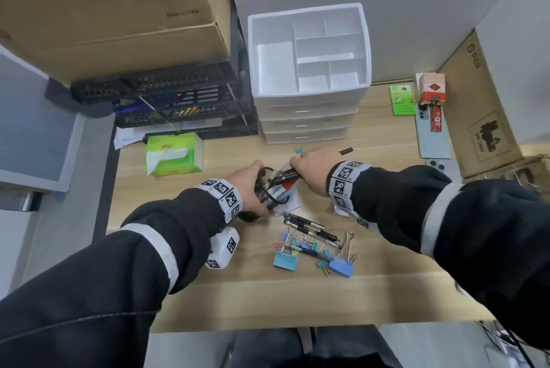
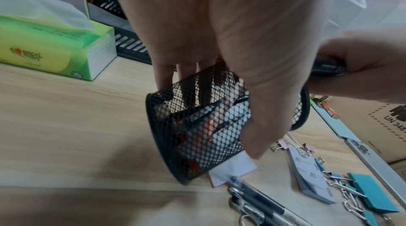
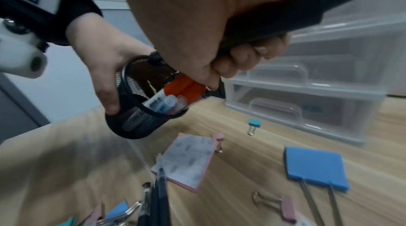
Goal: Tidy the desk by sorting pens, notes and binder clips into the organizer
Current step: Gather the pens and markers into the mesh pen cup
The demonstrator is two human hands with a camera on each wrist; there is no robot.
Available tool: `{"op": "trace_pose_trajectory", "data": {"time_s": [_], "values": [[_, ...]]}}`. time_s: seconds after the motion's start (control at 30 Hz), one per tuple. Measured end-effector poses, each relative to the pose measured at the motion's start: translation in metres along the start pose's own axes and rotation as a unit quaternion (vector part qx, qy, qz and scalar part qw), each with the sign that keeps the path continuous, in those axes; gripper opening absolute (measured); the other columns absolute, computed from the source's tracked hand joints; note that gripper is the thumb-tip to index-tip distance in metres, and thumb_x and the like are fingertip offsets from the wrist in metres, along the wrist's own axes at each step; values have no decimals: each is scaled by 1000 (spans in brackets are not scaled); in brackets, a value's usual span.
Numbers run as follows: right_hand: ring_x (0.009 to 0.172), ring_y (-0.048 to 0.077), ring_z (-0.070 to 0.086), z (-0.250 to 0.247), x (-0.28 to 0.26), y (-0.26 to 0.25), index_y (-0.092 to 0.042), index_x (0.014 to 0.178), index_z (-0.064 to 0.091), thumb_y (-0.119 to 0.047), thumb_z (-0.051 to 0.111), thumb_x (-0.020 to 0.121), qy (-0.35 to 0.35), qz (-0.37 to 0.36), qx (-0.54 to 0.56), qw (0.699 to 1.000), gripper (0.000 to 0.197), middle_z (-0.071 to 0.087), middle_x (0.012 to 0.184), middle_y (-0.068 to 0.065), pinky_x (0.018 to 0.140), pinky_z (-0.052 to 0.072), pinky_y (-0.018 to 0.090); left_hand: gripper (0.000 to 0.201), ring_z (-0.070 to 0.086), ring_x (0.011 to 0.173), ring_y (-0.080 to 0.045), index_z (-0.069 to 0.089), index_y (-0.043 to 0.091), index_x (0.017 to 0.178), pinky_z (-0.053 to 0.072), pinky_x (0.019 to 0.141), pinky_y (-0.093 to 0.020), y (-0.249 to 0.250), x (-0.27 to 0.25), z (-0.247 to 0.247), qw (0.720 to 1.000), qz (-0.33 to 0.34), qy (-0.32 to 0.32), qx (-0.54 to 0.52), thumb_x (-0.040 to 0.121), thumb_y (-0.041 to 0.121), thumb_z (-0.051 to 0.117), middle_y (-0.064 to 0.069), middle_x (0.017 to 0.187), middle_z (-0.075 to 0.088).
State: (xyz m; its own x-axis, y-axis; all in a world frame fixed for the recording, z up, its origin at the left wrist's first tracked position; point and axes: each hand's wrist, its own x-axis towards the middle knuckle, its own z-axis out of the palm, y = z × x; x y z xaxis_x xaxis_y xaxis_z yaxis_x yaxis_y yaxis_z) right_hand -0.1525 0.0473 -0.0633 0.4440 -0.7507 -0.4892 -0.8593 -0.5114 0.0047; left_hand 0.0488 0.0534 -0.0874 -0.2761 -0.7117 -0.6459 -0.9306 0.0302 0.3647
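Holding a black mesh cup (image 1: 265,189) tipped on its side, the left hand (image 1: 249,186) wraps its fingers around it just above the counter (image 1: 208,278). Pens (image 3: 167,103) with clear caps and orange bodies poke out of the cup. The right hand (image 1: 312,169) has its grip closed tight around a bunch of dark pens (image 1: 345,151). More pens (image 1: 309,229), blue and pink binder clips (image 1: 285,260) and a small note pad (image 3: 186,158) lie on the counter. The white organizer (image 1: 309,49) stands at the back.
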Motion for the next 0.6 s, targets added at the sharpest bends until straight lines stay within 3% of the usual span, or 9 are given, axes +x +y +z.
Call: {"op": "trace_pose_trajectory", "data": {"time_s": [0.17, 0.33, 0.47, 0.6], "values": [[95, 25, 63, -8, -2, -26, -18, 116, 47, -24, 68, 85, 2, -30, -59, 998, 37, 63, 104, 2, 81, 50, 40, 82, 64, 88, -19, 42, 22, 115, 56, 77, -35, 8, -7, 6, 999, 13, -12, 29, 51, 31, 93, 4, 96, 62], [101, 26, 64, -11, -8, -38, -19, 125, 44, -49, 65, 87, 5, -90, -45, 995, 53, 62, 110, 3, 90, 40, 43, 90, 65, 95, -22, 43, 23, 123, 57, 85, -41, 10, -18, 12, 999, 21, -14, 41, 49, 29, 93, 1, 105, 64], [106, 25, 61, -15, -15, -32, -20, 129, 44, -19, 70, 83, -4, -94, -5, 996, 53, 57, 115, 3, 97, 39, 44, 88, 65, 93, -21, 42, 24, 118, 58, 83, -41, 6, -27, 14, 1000, 12, 4, 24, 47, 32, 93, 2, 104, 64], [102, 25, 61, -10, -18, -19, -24, 126, 49, -1, 68, 78, 30, -80, 85, 993, 56, 58, 115, 0, 87, 52, 43, 82, 64, 88, -21, 42, 21, 116, 56, 80, -39, 4, -31, 15, 1000, 11, 26, 4, 52, 29, 92, 1, 99, 64]]}}
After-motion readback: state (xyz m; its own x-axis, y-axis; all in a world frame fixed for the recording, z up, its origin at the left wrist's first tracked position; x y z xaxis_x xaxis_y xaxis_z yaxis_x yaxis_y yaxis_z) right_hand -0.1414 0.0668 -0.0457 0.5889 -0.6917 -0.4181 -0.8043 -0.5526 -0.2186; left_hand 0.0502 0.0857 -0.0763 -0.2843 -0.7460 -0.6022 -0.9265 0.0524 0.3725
